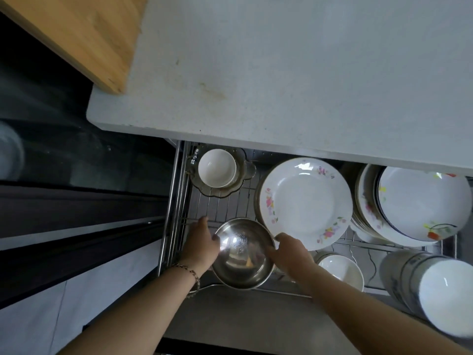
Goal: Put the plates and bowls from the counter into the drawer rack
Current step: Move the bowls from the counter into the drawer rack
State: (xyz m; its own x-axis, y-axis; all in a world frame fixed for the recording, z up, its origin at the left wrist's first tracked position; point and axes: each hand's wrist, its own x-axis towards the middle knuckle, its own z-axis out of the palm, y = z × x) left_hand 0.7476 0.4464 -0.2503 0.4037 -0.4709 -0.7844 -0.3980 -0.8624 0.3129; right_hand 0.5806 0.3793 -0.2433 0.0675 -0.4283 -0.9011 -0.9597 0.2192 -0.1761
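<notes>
Head view looks down past the counter (307,73) into the open drawer rack (179,201) below its front edge. The left hand (202,242) and the right hand (289,254) each curl over opposite sides of one steel bowl's (243,254) rim and hold it upright at the rack's front left corner; whether it already rests on the wires I cannot tell. The task looks nearly done: the visible stretch of counter carries only one wooden cutting board (84,34) at its back left corner and no crockery, so this bowl may be the last piece, though the counter runs beyond the frame. Counted in the rack: two stacks of floral plates, one at mid-back (305,203) and one at the back right (422,203); one glass dish (202,187) at the back left corner with white bowls (217,167) nested on it, seemingly two; one single white bowl (340,270) at the front edge; and one tilted stack of blue-patterned bowls (435,290) at the front right corner, too close-packed to count.
</notes>
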